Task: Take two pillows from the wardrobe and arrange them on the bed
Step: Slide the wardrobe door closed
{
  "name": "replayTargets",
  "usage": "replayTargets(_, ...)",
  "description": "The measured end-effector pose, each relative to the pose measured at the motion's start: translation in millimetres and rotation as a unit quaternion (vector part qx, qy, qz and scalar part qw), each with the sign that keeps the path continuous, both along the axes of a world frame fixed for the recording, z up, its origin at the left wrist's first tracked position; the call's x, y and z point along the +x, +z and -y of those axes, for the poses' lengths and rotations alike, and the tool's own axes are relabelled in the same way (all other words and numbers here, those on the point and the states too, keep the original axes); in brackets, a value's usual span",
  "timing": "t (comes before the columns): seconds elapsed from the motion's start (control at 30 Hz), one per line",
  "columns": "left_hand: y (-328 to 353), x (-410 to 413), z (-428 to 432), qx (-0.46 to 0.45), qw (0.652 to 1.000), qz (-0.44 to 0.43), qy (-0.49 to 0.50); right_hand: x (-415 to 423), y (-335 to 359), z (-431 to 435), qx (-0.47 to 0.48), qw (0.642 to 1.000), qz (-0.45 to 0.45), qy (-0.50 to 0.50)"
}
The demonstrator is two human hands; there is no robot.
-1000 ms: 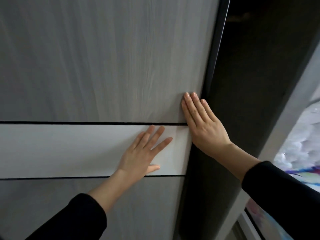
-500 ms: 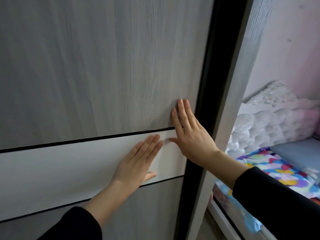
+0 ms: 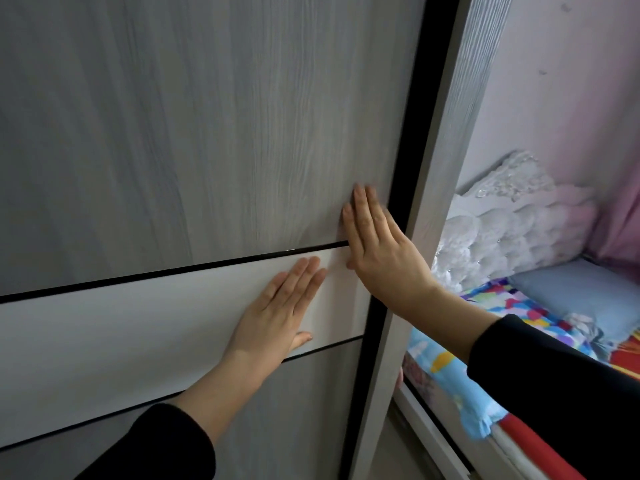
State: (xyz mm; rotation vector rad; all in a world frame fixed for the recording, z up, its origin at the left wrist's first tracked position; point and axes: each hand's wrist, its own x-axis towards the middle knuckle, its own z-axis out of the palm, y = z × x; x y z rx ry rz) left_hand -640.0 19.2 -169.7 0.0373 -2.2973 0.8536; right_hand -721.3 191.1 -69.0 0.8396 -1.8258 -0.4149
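Note:
A grey wood-grain sliding wardrobe door [image 3: 207,133] with a white band fills the left of the view. My left hand [image 3: 277,310] lies flat on the white band, fingers together, holding nothing. My right hand [image 3: 377,251] presses flat on the door beside its black right edge. The door meets the wardrobe's grey side post [image 3: 446,168], so the inside is hidden. On the right is the bed [image 3: 446,372] with a colourful sheet and a blue-grey pillow [image 3: 571,296] lying by the headboard.
A white tufted headboard [image 3: 512,230] stands against the pink wall [image 3: 571,98]. The bed's pale frame rail [image 3: 436,441] runs along the floor close to the wardrobe's post, leaving a narrow strip of floor between them.
The door has slid right and the dark wardrobe opening has closed against the side post. Both hands travelled with it. The view swung right, bringing the bed and headboard into sight.

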Motion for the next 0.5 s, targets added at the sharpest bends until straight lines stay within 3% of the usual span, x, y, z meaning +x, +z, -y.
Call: replayTargets(0.5,1,-14,-17,-0.006,1.000,0.006,0.027,-16,2,-10,0.044,0.993,-0.104,-0.026)
